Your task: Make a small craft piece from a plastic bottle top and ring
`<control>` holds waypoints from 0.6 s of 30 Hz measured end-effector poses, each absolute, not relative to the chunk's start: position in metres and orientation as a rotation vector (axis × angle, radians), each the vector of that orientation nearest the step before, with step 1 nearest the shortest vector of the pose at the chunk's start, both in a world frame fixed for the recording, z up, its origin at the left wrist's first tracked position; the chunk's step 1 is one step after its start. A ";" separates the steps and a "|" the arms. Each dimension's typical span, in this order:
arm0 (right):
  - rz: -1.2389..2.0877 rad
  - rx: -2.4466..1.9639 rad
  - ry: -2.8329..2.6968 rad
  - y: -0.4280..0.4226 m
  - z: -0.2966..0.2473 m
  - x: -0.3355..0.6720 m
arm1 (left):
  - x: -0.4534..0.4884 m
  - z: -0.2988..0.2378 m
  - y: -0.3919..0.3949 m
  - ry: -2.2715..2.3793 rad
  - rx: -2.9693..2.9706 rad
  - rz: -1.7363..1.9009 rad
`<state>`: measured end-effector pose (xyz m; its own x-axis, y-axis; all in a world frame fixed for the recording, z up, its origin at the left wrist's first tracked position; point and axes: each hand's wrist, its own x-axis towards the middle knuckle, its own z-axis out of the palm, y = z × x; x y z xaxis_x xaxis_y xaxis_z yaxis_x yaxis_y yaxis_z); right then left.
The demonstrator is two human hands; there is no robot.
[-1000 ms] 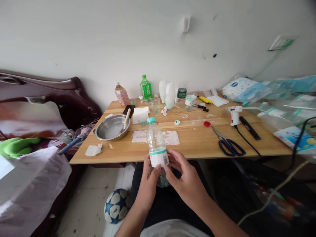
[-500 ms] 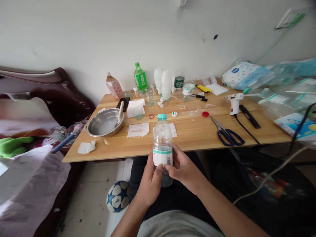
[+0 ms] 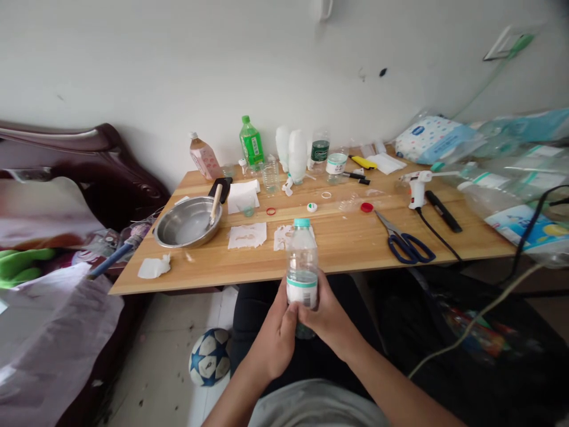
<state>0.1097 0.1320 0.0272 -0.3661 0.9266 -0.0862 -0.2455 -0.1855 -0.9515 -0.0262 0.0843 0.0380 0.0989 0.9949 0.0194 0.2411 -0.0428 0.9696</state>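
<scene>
I hold a clear plastic water bottle (image 3: 302, 261) with a teal cap and a white and teal label upright over my lap, just in front of the wooden table (image 3: 338, 249). My left hand (image 3: 276, 329) wraps the bottle's lower left side. My right hand (image 3: 326, 314) grips the lower right side, fingers over the label. Both hands are closed round the bottle's base.
On the table lie a metal bowl with a brush (image 3: 186, 221), paper scraps (image 3: 247, 235), several bottles (image 3: 251, 142), loose caps (image 3: 367, 207), blue scissors (image 3: 406, 243) and a glue gun (image 3: 416, 187). A football (image 3: 208, 357) sits on the floor. Plastic bags and cables crowd the right.
The bottle and both hands have moved right and lower, closer to my body. My fingers have closed further round the bottle's base.
</scene>
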 end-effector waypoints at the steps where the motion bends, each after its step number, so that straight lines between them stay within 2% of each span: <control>1: 1.707 -0.896 -1.142 0.130 0.026 0.110 | -0.027 0.036 0.084 1.328 1.474 1.023; 7: 1.676 -0.915 -0.995 0.119 0.024 0.120 | -0.023 0.037 0.075 1.693 1.487 1.268; 18: 1.202 -1.180 -1.275 0.110 0.033 0.125 | -0.008 0.060 0.076 1.598 1.452 1.305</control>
<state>0.1249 0.1097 0.0327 -0.0426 0.9985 0.0355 0.0238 0.0365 -0.9990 -0.0078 0.0761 0.0603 -0.2137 0.9614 0.1732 0.3615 -0.0868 0.9283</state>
